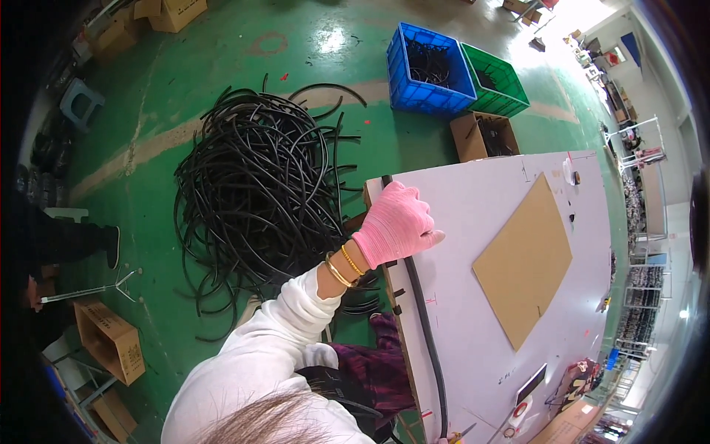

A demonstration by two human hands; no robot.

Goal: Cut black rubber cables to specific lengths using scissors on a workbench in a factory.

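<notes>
My left hand [399, 226], in a pink knitted glove, is closed around a black rubber tube [422, 314] near its far end. The thumb sticks out to the right. The tube lies along the left edge of the pale table [466, 377], bowing slightly. Its short far tip shows beyond my knuckles. At the bottom rim, by the tube's near end, a sliver of pink [444, 440] looks like my right hand's glove; its fingers are cut off from view. Scissors [464, 432] with a yellow handle show right beside it.
A big tangled heap of black tubes [259, 174] covers the green floor left of the table. Blue crate [433, 100], green crate [510, 103] and a cardboard box [467, 142] stand beyond. On the table lie a brown board [525, 259] and a phone-like device [532, 382].
</notes>
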